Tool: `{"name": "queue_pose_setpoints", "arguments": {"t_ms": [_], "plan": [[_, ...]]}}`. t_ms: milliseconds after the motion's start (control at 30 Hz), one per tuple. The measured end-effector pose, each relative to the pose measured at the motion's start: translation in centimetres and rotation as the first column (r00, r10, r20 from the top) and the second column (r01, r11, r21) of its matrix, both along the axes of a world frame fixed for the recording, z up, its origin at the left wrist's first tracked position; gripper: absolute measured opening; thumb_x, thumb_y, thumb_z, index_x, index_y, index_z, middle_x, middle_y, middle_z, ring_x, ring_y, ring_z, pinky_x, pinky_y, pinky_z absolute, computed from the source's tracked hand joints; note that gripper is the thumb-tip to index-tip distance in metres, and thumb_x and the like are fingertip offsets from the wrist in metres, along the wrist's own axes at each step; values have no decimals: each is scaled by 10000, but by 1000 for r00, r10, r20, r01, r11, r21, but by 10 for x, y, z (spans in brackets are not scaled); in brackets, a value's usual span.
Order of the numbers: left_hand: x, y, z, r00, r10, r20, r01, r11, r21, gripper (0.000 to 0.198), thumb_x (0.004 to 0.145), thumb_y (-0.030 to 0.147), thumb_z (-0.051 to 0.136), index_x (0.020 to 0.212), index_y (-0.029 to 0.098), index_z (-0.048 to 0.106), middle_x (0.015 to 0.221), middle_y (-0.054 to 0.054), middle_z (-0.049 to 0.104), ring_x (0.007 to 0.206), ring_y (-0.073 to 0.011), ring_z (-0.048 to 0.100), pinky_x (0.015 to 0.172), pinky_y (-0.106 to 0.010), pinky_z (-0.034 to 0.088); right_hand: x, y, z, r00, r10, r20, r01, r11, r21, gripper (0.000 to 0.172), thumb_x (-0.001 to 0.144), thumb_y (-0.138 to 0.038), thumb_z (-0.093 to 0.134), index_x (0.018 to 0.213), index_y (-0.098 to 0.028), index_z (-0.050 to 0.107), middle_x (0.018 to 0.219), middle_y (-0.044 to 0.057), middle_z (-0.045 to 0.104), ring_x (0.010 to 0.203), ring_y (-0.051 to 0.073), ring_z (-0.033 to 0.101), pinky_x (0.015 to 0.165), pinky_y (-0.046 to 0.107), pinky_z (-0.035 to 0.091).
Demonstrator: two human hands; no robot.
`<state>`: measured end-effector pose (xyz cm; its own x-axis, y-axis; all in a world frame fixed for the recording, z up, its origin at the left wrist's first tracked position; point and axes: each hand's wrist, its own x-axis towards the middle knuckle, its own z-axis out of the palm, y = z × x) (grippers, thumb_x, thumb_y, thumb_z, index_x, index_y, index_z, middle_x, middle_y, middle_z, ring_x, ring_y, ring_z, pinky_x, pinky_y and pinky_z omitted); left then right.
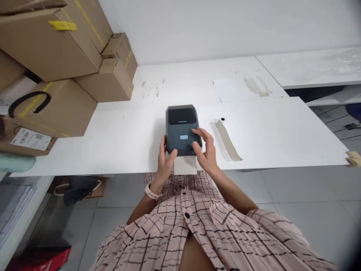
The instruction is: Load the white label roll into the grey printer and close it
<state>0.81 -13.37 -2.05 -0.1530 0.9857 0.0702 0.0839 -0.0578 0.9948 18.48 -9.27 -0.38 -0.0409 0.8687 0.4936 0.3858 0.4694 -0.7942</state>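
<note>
A dark grey label printer [182, 130] with a black glossy panel and a pale button stands on the white table. From its front a strip of paper [185, 165] hangs towards the table edge. My left hand [166, 160] grips the printer's front left corner, thumb on top and fingers along the side. At the front right, my right hand [207, 152] is open, its thumb and fingers spread at the printer's edge; whether the fingertips press on it I cannot tell. A small paper roll [228, 141], partly unrolled, lies just right of this hand.
Cardboard boxes [67, 109] are stacked on the left, with a black curved band [28, 98] before them. A white sheet [225, 90] lies towards the back of the table [270, 131]. A tan block [353, 159] sits at the right front corner.
</note>
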Motion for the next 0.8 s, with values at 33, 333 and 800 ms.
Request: {"name": "queue_pose_setpoints", "arguments": {"t_ms": [33,333,800], "plan": [[2,1,-4,1000,-13,15,14,1000,-15,819,967,577,590,1655,322,225,1742,-97,276,1577,-317,350,1232,-436,440,3,-3,-11,993,-30,-112,19,995,-95,539,1048,-529,472,1538,-308,428,1548,84,571,1464,259,501,1245,532,355],[-5,6,-24,990,70,-124,-55,991,121,736,1008,670,389,1649,320,304,1765,-24,228,1654,-250,104,1349,-440,188,3,-5,-59,995,-44,-90,17,957,-289,697,1046,-686,182,1654,-354,258,1736,15,297,1641,253,162,1329,591,155],[-27,82,40,994,2,-109,32,948,315,708,1016,699,299,1616,329,366,1728,-10,334,1618,-253,260,1337,-441,240,12,68,26,966,-146,214,136,989,58,637,1070,-592,109,1597,-343,367,1599,82,477,1593,305,262,1274,642,201]]}}
